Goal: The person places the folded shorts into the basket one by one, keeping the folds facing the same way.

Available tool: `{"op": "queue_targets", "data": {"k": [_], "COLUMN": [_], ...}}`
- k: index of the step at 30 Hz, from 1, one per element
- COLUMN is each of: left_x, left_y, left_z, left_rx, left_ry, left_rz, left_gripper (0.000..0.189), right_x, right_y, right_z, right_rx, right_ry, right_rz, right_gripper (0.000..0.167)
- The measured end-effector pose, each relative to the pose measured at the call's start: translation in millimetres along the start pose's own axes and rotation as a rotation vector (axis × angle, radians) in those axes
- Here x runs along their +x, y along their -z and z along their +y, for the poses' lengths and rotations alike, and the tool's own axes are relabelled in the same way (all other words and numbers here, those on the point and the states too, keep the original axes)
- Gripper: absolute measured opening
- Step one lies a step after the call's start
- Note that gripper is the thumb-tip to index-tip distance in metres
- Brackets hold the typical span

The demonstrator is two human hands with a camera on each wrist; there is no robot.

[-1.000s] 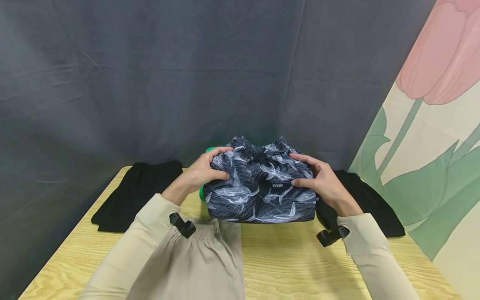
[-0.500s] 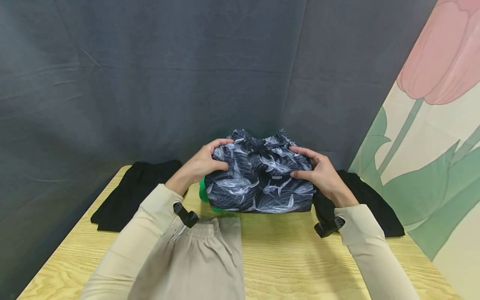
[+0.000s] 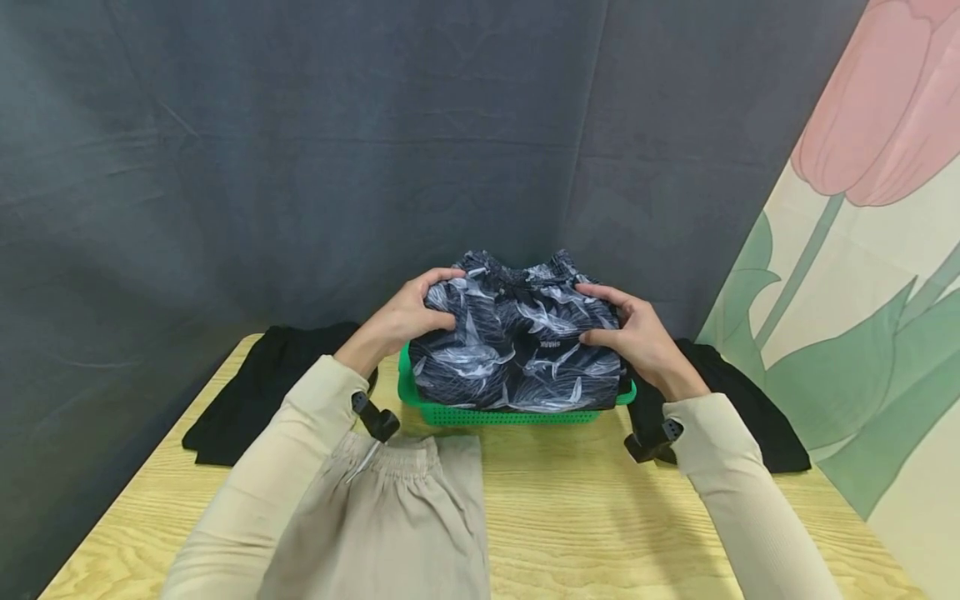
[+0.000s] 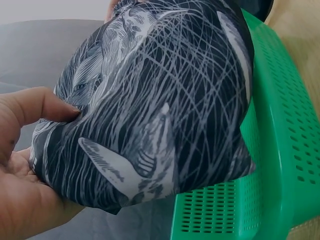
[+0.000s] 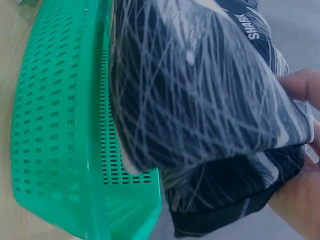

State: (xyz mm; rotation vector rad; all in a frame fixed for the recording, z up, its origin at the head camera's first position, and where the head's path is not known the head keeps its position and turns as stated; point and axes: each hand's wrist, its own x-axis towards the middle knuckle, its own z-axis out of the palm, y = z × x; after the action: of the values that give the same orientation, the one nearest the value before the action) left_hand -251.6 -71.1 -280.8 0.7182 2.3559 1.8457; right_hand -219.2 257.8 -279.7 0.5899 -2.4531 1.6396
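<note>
Folded dark shorts (image 3: pixel 517 350) with white shark prints and a gathered waistband are held up between both hands over a green perforated basket (image 3: pixel 510 417). My left hand (image 3: pixel 408 317) grips their left side, thumb on the front and the other fingers behind. On the opposite side my right hand (image 3: pixel 637 337) pinches them the same way. In the left wrist view the shorts (image 4: pixel 160 110) overlap the basket's opening (image 4: pixel 280 150). The right wrist view shows the folded layers of the shorts (image 5: pixel 200 95) beside the basket wall (image 5: pixel 50 125).
Beige drawstring shorts (image 3: pixel 405 517) lie on the wooden table (image 3: pixel 585 517) at the front, left of centre. Folded black garments lie at the back left (image 3: pixel 270 392) and at the right (image 3: pixel 735 408). A grey curtain (image 3: pixel 337 167) hangs behind the table.
Both hands have raised the shark-print shorts and moved them slightly toward the back. More of the green basket's front and rim now shows beneath them. The beige shorts and black garments have stayed put.
</note>
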Motion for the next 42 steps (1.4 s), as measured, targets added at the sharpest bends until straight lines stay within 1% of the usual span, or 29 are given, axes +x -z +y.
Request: {"op": "queue_targets", "data": {"k": [5, 11, 20, 27, 33, 37, 42], "left_x": [7.7, 17.3, 30.9, 32.7, 35.3, 36.0, 36.3], "left_y": [1.2, 2.5, 3.5, 6.8, 4.8, 2.1, -2.4], "left_z": [-2.4, -6.0, -13.0, -24.1, -33.4, -40.1, -50.8], "left_rx": [0.006, 0.007, -0.003, -0.024, -0.043, -0.041, -0.042], "left_ry": [0.018, 0.054, 0.103, 0.131, 0.143, 0.171, 0.214], "left_rz": [0.011, 0.032, 0.053, 0.049, 0.043, 0.036, 0.024], "left_gripper": [0.07, 0.07, 0.071, 0.073, 0.073, 0.073, 0.072], "right_x": [6.9, 17.8, 33.5, 44.0, 47.9, 48.8, 47.5], "right_y": [-2, -1, -1, -8, -10, -11, -11], "right_z": [1, 3, 9, 14, 22, 29, 38], "right_rx": [0.004, -0.018, -0.028, -0.046, -0.031, -0.044, -0.048], "right_ry": [-0.035, -0.066, -0.137, -0.172, -0.221, -0.257, -0.284], "right_rz": [0.022, 0.022, 0.039, 0.013, 0.017, 0.003, -0.037], "right_gripper": [0.07, 0.07, 0.069, 0.067, 0.068, 0.068, 0.069]}}
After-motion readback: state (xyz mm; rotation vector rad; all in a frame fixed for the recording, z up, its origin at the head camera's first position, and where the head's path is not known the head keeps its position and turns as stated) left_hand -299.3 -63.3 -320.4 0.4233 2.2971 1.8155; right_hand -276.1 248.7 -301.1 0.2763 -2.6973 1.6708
